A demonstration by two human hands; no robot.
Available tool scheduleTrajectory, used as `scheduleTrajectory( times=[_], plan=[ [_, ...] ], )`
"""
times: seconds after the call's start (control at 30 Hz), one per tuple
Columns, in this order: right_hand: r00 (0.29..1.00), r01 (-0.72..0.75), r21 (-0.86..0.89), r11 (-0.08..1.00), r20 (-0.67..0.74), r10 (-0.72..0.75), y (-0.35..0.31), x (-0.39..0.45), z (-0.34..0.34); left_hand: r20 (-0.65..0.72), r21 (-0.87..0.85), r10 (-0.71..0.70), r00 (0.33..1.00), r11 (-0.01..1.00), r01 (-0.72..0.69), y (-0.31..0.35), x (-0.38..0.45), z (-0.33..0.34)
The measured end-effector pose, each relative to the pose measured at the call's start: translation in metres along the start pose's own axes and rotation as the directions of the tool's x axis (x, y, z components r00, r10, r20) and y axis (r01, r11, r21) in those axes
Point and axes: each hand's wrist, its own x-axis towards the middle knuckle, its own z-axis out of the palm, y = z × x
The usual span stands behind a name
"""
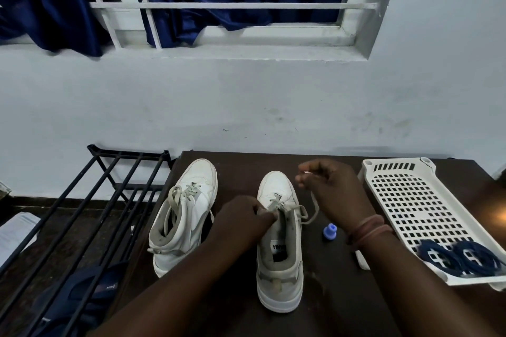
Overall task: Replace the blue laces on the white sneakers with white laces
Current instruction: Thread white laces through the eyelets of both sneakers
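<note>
Right hand (327,186): raised above the table, thumb and fingertips pinched together on the tip of the white lace (312,210); holding the end high keeps the free length taut and clear of the shoe, judged ready for threading.
Left hand (242,220): fingers curled on the tongue and eyelet area of the near sneaker (279,243), apparently pinning the crossed lace so that the shoe does not shift.
White lace: runs from the lower eyelets, loops out to the shoe's right side and rises to the pinched tip; only the lowest rows look threaded.
Near sneaker: upright on its sole on the dark table (342,295), long axis running away from the person, toe toward the wall, heel nearest.
Second sneaker (186,213): well to the left, tipped onto its side, toe away and angled slightly right; pale laces already through its lower eyelets.
Blue laces (460,256): two coils in the near corner of the white perforated tray (410,200), set aside, judged removed.
Blue cap (329,230): small, on the table between shoe and tray; purpose not discernible.
</note>
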Motion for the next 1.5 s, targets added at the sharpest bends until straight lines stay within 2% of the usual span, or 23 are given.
scheduleTrajectory(
  times=[0.1, 0.2, 0.27, 0.33, 0.47, 0.6, 0.67, 0.77, 0.97, 1.1, 1.2, 1.3, 1.37, 1.43, 1.5],
  plan=[
    [0.996, 0.053, -0.012, 0.999, 0.066, -0.052, 0.0, -0.008, 0.009, -0.005, -0.107, -0.02, 1.0, 0.994, 0.019, -0.009, 0.004, 0.005],
    [0.977, 0.201, -0.233, 0.951, 0.117, -0.178, 0.002, -0.014, 0.019, 0.022, -0.283, -0.082, 0.996, 0.955, 0.085, -0.012, 0.006, 0.009],
    [0.961, 0.262, -0.328, 0.907, 0.178, -0.213, 0.002, -0.016, 0.024, 0.077, -0.432, -0.162, 0.984, 0.884, 0.179, -0.014, 0.007, 0.01],
    [0.956, 0.261, -0.394, 0.881, 0.23, -0.181, 0.005, -0.019, 0.028, 0.156, -0.533, -0.228, 0.961, 0.8, 0.277, -0.017, 0.008, 0.011],
    [0.969, 0.22, -0.521, 0.825, 0.212, -0.125, 0.007, -0.02, 0.029, 0.236, -0.599, -0.315, 0.919, 0.698, 0.393, -0.018, 0.01, 0.009],
    [0.95, 0.289, -0.576, 0.764, 0.269, -0.157, 0.009, -0.024, 0.034, 0.296, -0.636, -0.368, 0.881, 0.612, 0.469, -0.015, 0.01, 0.009],
    [0.932, 0.347, -0.623, 0.701, 0.312, -0.184, 0.014, -0.027, 0.042, 0.303, -0.638, -0.375, 0.876, 0.603, 0.479, -0.014, 0.011, 0.009],
    [0.937, 0.343, -0.658, 0.671, 0.287, -0.198, 0.02, -0.025, 0.048, 0.321, -0.642, -0.374, 0.87, 0.589, 0.49, -0.014, 0.011, 0.009],
    [0.924, 0.377, -0.707, 0.598, 0.326, -0.198, 0.023, -0.021, 0.051, 0.336, -0.685, -0.332, 0.881, 0.556, 0.471, -0.01, 0.005, 0.003],
    [0.927, 0.371, -0.707, 0.602, 0.317, -0.2, 0.021, -0.022, 0.049, 0.309, -0.683, -0.319, 0.896, 0.581, 0.442, -0.011, 0.004, 0.004],
    [0.948, 0.312, -0.68, 0.663, 0.272, -0.167, 0.022, -0.024, 0.05, 0.309, -0.697, -0.308, 0.9, 0.57, 0.435, -0.012, 0.008, 0.002],
    [0.96, 0.27, -0.605, 0.749, 0.229, -0.161, 0.022, -0.024, 0.052, 0.421, -0.706, -0.319, 0.849, 0.472, 0.527, -0.015, 0.01, -0.001],
    [0.972, 0.229, -0.56, 0.796, 0.18, -0.153, 0.023, -0.024, 0.053, 0.481, -0.685, -0.297, 0.825, 0.459, 0.565, -0.015, 0.008, -0.002],
    [0.975, 0.214, -0.54, 0.814, 0.165, -0.147, 0.023, -0.025, 0.054, 0.487, -0.678, -0.249, 0.837, 0.496, 0.542, -0.013, 0.006, -0.002],
    [0.971, 0.23, -0.512, 0.827, 0.18, -0.158, 0.023, -0.025, 0.053, 0.437, -0.675, -0.23, 0.87, 0.555, 0.486, -0.012, 0.005, 0.0]
  ],
)
